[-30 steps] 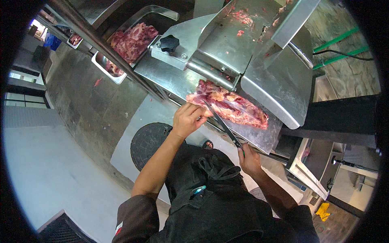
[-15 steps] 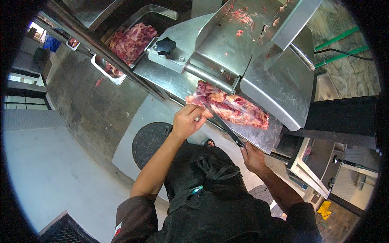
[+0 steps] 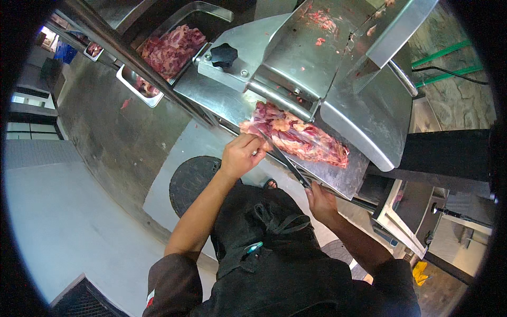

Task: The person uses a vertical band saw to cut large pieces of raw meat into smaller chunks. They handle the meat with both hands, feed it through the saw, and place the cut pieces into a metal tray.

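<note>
A long slab of raw red meat with pale fat (image 3: pixel 311 143) lies on a steel surface (image 3: pixel 338 179), just below the slicing machine. My left hand (image 3: pixel 243 154) is closed at the slab's left end, its fingers pinching a flap of meat. My right hand (image 3: pixel 321 202) grips the dark handle of a knife (image 3: pixel 288 165). The blade slants up and left, and its tip is at the meat beside my left fingers. How deep the tip sits in the meat cannot be made out.
The steel slicing machine (image 3: pixel 296 63), with a black knob (image 3: pixel 224 55) and meat scraps on it, stands beyond the slab. Left of it, a deep steel pan (image 3: pixel 219 11) contains cut meat (image 3: pixel 174 50). A metal rail (image 3: pixel 132 58) crosses in front of the pan.
My right hand and the knife have shifted slightly left. My left hand still pinches the meat's end, moved only a little left. The machine appears slightly further right in the picture.
</note>
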Demonstrator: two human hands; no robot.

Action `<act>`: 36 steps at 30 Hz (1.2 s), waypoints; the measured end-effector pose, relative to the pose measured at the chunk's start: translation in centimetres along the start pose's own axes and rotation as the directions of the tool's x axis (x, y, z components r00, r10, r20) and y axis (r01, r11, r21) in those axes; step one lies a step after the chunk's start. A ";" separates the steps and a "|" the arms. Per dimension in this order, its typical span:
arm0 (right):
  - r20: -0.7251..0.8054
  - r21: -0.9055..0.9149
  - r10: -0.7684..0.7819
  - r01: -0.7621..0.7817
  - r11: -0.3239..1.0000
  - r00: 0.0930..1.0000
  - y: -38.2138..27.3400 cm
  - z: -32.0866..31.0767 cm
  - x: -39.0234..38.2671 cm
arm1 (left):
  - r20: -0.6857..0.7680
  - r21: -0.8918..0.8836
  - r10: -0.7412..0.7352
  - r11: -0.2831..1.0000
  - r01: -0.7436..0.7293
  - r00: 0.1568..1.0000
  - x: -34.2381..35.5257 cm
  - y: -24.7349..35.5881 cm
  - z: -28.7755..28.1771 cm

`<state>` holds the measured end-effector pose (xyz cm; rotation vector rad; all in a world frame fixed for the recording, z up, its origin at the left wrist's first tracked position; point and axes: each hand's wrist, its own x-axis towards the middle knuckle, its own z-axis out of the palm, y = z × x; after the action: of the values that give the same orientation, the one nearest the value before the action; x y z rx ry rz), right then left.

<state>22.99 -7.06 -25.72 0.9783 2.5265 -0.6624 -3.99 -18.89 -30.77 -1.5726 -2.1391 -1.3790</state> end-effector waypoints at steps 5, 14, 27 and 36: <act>-0.257 0.106 -0.132 0.164 0.981 0.957 -4.7 2.3 5.9 | 0.090 0.007 0.020 1.000 -0.020 0.996 -0.1 0.2 0.0; -0.170 0.064 -0.155 0.167 0.984 0.973 -0.5 1.4 1.4 | 0.096 0.005 0.040 0.999 -0.041 0.995 0.7 -1.0 -1.1; -0.213 0.049 -0.190 0.204 0.978 0.959 -2.6 1.1 2.5 | 0.098 0.027 0.065 0.997 -0.068 0.993 1.0 -2.2 -2.2; -0.190 0.079 -0.140 0.157 0.984 0.972 -7.7 0.7 7.9 | 0.033 0.010 -0.103 0.995 0.103 0.994 0.5 -2.4 -2.3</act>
<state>12.22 -8.28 -27.79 0.9260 2.7752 -0.7731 -7.06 -20.35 -30.59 -1.5122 -2.2718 -1.3819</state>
